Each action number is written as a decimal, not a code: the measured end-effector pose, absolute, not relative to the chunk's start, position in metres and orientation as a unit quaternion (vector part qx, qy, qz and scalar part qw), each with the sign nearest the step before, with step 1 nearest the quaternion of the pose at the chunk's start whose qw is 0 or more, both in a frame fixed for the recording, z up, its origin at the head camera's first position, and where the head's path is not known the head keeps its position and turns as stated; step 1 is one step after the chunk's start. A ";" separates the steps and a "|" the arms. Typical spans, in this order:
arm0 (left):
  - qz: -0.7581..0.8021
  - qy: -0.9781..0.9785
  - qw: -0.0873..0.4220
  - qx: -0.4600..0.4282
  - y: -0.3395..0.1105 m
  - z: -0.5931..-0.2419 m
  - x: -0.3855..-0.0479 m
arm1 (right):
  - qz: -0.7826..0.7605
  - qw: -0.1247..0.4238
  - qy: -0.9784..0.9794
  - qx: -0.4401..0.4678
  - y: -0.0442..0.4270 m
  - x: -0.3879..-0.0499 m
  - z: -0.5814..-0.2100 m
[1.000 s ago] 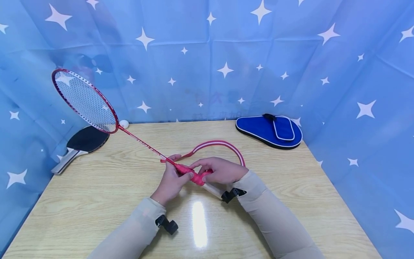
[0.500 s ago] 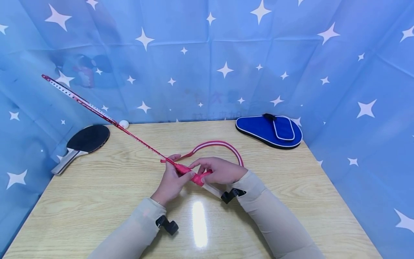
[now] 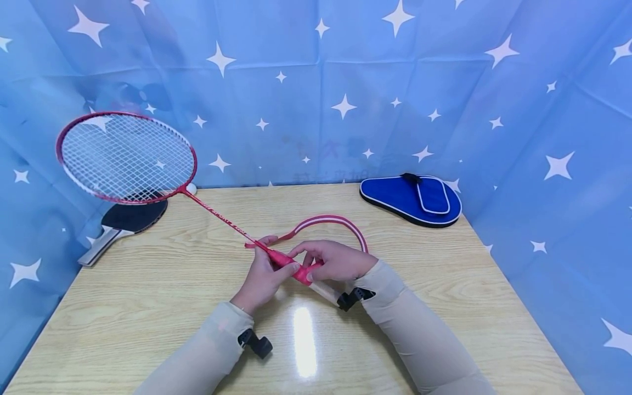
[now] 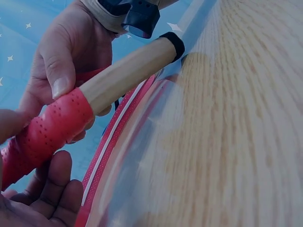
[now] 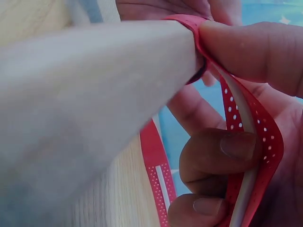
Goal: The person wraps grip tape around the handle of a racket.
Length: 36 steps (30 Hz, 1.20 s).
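Observation:
A badminton racket (image 3: 222,218) slants up to the left, its stringed head raised over the table's back left. My left hand (image 3: 261,280) holds the handle's upper part, thumb on the red wrapped grip tape (image 4: 61,118). My right hand (image 3: 340,260) pinches the loose red tape (image 5: 258,118) where it meets the handle, with fingers curled round the strip in the right wrist view. The handle's lower part (image 4: 130,71) is bare wood with a black end. Beyond the hands, the tape's white-striped tail (image 3: 328,219) arcs over the table.
A black table tennis paddle (image 3: 130,218) lies at the back left, partly behind the racket's head, with a white ball (image 3: 191,188) nearby. At the back right is a blue paddle case (image 3: 405,198). A starry blue curtain (image 3: 296,109) surrounds the wooden table (image 3: 163,307).
The racket has turned about its shaft; its head went from slanted to edge-on, then to showing its strings broadly. The tape's loop has drawn slightly leftward. Both hands keep nearly the same places.

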<state>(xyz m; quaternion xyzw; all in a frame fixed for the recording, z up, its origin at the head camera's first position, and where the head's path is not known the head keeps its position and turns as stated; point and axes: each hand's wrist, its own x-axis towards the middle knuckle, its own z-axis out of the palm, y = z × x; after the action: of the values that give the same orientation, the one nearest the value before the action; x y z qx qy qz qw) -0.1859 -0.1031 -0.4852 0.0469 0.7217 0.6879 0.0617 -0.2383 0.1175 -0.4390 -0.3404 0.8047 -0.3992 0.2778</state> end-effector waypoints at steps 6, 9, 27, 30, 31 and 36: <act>0.686 0.724 0.053 0.044 -0.102 -0.485 -0.185 | -0.390 0.272 0.811 -0.340 0.117 -0.238 -0.439; 0.685 0.726 0.047 0.043 -0.102 -0.485 -0.185 | -0.398 0.285 0.804 -0.338 0.117 -0.238 -0.438; 0.683 0.728 0.046 0.045 -0.103 -0.486 -0.185 | -0.405 0.297 0.804 -0.318 0.117 -0.237 -0.435; 0.679 0.732 0.045 0.039 -0.103 -0.487 -0.185 | -0.401 0.293 0.808 -0.318 0.117 -0.237 -0.435; 0.677 0.734 0.043 0.037 -0.103 -0.487 -0.185 | -0.401 0.293 0.808 -0.318 0.117 -0.238 -0.435; 0.675 0.736 0.037 0.036 -0.103 -0.487 -0.186 | -0.420 0.311 0.792 -0.315 0.117 -0.238 -0.436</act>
<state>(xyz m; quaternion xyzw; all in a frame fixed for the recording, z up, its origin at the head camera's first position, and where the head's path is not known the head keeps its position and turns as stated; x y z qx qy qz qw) -0.1856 -0.1031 -0.4865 0.0355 0.7362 0.6747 0.0373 -0.2379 0.1170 -0.4359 -0.3153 0.7921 -0.4203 0.3107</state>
